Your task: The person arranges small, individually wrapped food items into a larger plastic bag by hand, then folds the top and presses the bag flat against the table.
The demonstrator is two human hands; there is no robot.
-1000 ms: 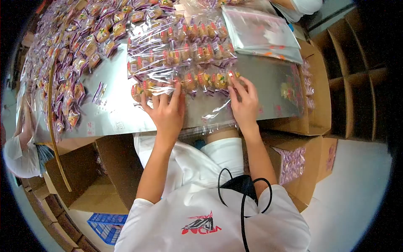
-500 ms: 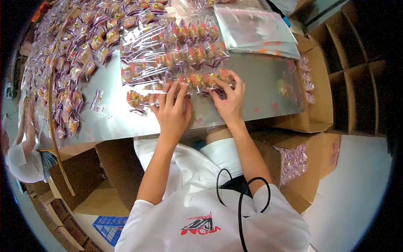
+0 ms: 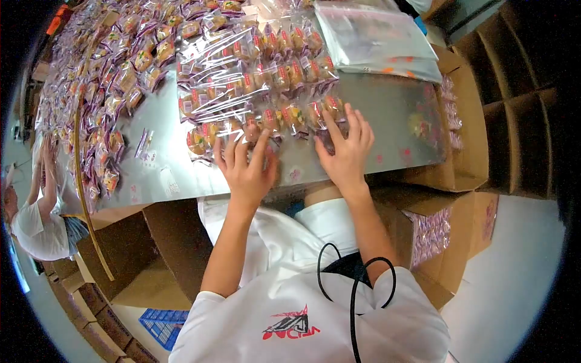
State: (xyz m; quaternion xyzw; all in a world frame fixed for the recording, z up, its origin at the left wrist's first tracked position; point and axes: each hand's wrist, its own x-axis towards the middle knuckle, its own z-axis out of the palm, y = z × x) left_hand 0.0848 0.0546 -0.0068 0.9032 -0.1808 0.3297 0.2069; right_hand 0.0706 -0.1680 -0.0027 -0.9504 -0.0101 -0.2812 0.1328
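Rows of wrapped pastries (image 3: 287, 75) lie on the metal table (image 3: 387, 121), their left part under a shiny clear plastic bag (image 3: 212, 66). My left hand (image 3: 246, 166) rests with spread fingers at the near edge of the closest row, fingertips on the bag and packets. My right hand (image 3: 348, 151) is open at the right end of that row, its fingertips beside the last packet. Neither hand is closed round anything. A small purple wrapper (image 3: 143, 144) lies on the metal to the left.
A large heap of wrapped pastries (image 3: 115, 78) covers the table's left. Flat clear bags (image 3: 375, 39) are stacked at back right. Cardboard boxes (image 3: 469, 115) flank the table; a blue crate (image 3: 162, 327) is below. Another person (image 3: 42, 230) is at far left.
My right hand has moved right and its fingers have come off the packets' top towards the row's end. My left hand has drawn back slightly. The whole view has shifted a little.
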